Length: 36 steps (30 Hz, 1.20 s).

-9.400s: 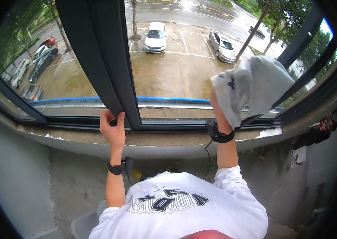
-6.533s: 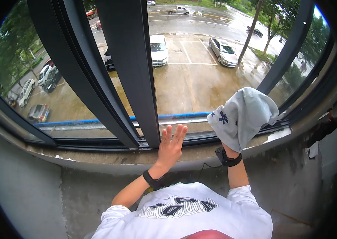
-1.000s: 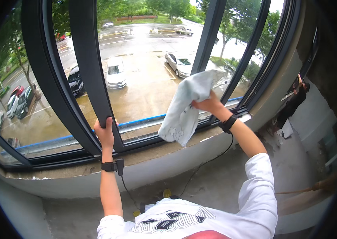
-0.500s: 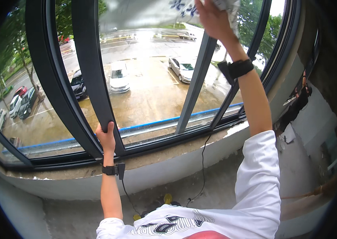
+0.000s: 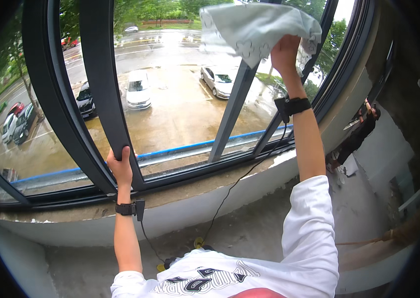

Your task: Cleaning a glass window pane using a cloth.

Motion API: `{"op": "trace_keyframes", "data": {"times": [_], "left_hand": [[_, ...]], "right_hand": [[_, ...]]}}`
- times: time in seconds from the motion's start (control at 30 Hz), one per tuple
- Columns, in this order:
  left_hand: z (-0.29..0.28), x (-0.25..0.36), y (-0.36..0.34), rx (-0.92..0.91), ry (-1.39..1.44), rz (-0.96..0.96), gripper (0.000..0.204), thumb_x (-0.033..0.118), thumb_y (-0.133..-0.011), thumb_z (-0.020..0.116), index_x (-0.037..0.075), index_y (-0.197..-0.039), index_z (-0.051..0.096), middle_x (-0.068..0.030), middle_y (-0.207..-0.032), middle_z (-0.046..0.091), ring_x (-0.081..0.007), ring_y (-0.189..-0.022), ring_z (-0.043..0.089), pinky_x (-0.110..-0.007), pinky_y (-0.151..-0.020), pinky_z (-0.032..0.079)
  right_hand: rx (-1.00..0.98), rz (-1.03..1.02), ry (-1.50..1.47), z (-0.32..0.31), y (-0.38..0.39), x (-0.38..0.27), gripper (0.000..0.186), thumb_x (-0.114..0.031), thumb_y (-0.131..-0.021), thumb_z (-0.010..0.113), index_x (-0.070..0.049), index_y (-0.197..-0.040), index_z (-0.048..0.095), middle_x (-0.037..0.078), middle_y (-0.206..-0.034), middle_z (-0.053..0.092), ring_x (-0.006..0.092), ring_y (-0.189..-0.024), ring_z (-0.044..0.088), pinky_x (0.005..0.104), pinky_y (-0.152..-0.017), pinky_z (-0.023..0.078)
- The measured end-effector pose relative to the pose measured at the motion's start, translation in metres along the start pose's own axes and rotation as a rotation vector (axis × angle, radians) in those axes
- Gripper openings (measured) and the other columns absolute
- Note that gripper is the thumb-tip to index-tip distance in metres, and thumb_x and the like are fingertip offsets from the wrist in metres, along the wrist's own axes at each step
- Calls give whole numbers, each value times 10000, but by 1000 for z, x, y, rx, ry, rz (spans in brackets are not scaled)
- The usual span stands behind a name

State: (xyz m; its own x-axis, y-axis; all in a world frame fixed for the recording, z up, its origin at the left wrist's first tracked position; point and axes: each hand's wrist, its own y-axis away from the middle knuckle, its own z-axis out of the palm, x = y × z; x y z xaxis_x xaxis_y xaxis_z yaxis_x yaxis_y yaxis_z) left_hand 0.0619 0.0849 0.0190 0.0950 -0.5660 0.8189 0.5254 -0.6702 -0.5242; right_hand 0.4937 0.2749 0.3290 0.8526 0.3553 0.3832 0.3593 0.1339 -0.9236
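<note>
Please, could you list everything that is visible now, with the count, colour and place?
Cloth: one, pale grey-green, top, right of centre
Sliding window: one, dark grey frame, ahead
Sill: one, brownish, below window
Sedan: one, silver, outside
Other cars: several, mixed colours, outside
Trees: several, green, outside
Co-worker: one, dark clothes, far right
Wristbands: two, black, both wrists
Cables: two, black, from wristbands
T-shirt: one, white, bottom
Left hand: one, bare, gripping window
Right hand: one, bare, holding cloth

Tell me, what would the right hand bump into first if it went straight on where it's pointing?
The right hand would push into the pale cloth it holds, then probably the window glass beyond, though I can't tell how near that is.
</note>
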Motion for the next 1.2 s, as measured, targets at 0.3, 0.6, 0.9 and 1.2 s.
{"op": "trace_keyframes", "data": {"times": [0.3,0.6,0.9,1.2], "left_hand": [[-4,-4,-1,-8,7,1,405,384,-877,700,4,-843,562,-37,-663,607,-139,-581,634,-265,-527,499],[-6,-1,-2,-25,35,-8,397,374,-865,718,13,-836,556,-27,-658,590,-142,-572,639,-263,-514,500],[6,3,-1,-40,52,-3,416,394,-858,721,13,-837,556,-19,-657,582,-137,-574,637,-261,-516,499],[-2,3,1,-9,23,15,451,427,-842,730,6,-823,567,-21,-659,584,-130,-578,622,-261,-519,480]], "right_hand": [[-340,344,-478,-42,122,6,647,-214,-882,656,-68,-1409,309,112,-1310,499,261,-1209,503,396,-1025,417],[-132,1527,-1559,-92,80,-45,504,-312,-974,518,-66,-1389,373,84,-1391,450,187,-1235,489,365,-1006,451],[212,518,-506,-39,41,-23,514,-173,-864,692,52,-1219,396,223,-1192,485,352,-1113,486,392,-998,366],[-168,517,-369,-46,-4,-114,661,-375,-944,552,51,-1390,314,287,-1231,501,428,-1171,456,470,-1037,320]]}}
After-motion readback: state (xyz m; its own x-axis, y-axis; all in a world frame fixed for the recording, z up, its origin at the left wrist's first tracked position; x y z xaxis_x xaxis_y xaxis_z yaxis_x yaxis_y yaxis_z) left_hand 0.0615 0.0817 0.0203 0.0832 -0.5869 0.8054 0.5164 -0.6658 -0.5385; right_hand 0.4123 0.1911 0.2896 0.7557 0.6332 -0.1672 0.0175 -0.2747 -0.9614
